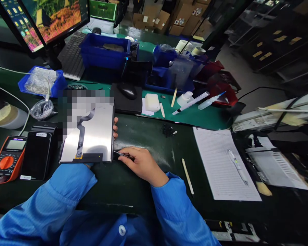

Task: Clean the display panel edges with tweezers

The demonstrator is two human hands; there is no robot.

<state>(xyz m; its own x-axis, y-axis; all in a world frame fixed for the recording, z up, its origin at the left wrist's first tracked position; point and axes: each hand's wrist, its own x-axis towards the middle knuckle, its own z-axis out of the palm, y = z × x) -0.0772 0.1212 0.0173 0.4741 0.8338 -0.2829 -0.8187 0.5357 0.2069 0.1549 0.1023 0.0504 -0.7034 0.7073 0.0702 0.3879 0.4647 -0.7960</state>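
A flat silver display panel point(97, 133) with a dark flex cable across its back is held above the dark green mat. My left hand point(115, 131) is under it, only fingertips showing curled round its right edge. My right hand point(141, 164) rests on the mat by the panel's lower right corner, fingers pinched on thin metal tweezers point(121, 154) whose tip touches that corner. Part of the panel's upper left is blurred out.
A black phone point(36, 155) and an orange multimeter point(7, 159) lie left. A lined sheet point(220, 164) with a pen point(237, 167) lies right, a wooden stick point(188, 176) beside it. Mouse point(127, 90), white block point(152, 101), marker point(191, 102), blue bins point(104, 51), keyboard and monitor stand behind.
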